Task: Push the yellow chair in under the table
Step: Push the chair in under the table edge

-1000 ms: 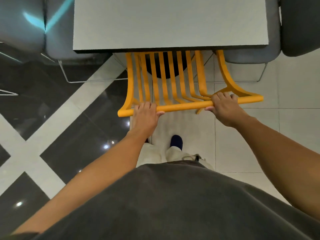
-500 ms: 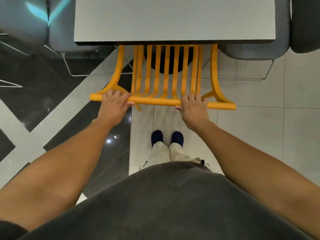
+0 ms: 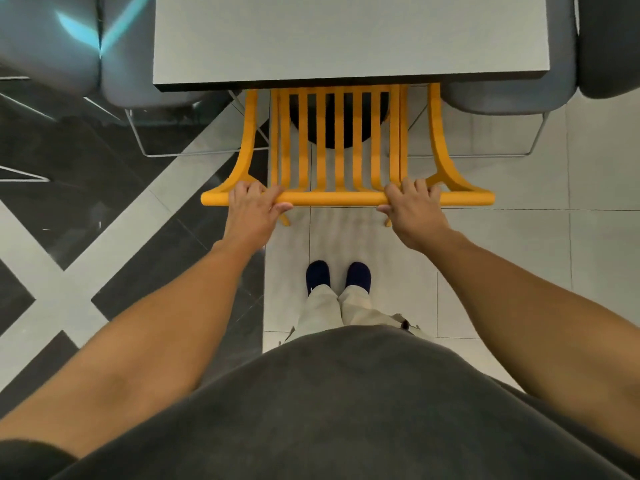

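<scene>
Under the table (image 3: 349,39), chair (image 3: 339,199) seemingly squarer.

One yellow slatted plastic chair (image 3: 346,199) stands at one grey rectangular counter (image 3: 349,36). The chair's back shows seven upright slats between two curved outer arms. Two bare hands are in view, the left hand (image 3: 251,211) and the right hand (image 3: 414,209), each with its grip closed over the chair's top rail. Two dark blue shoes (image 3: 337,275) sit side by side on the floor. At least three grey padded seats (image 3: 502,95) flank the counter, and one dark round base (image 3: 339,123) shows beneath it.
</scene>
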Motion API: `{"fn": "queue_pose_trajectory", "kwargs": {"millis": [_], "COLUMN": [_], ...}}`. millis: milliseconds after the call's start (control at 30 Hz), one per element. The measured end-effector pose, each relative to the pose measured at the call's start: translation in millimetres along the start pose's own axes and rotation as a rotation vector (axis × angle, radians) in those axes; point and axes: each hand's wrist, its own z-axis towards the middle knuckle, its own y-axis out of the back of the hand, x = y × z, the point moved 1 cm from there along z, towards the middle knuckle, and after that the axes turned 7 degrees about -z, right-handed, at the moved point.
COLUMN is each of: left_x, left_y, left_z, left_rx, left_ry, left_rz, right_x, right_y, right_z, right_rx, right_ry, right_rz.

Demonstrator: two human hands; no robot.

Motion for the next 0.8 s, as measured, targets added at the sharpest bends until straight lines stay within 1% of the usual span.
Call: {"fn": "queue_pose_trajectory", "kwargs": {"millis": [267,367,500,667,800], "left_x": [-5.2,-3.1,-3.1,1.3,0.3], "left_y": [-1.3,-4.8,-0.4,-3.7,-2.5], "left_z": [-5.0,-9.3,5.9,4.3,3.7], "left_rx": [0.007,0.007,0.011,0.015,0.021], "left_ry": [0.001,-0.013,-0.02,-0.037,-0.025], "left_rz": [0.03,0.039,0.047,0.044,0.036], "right_x": [-0.1,-0.6,-5.2,-1.9,-0.4], "right_y": [-2.1,-4.9,1.4,-1.7,-1.4], "right_z": [-4.2,-7.5,3.9,2.6,3.2], "right_rx": [-0.029,-0.036,-0.021,-0.048,-0.024], "right_ry": [-0.023,-0.012,-0.011,-0.018,-0.022], "right_rz": [0.043,0.031,0.02,0.009,0.016]}}
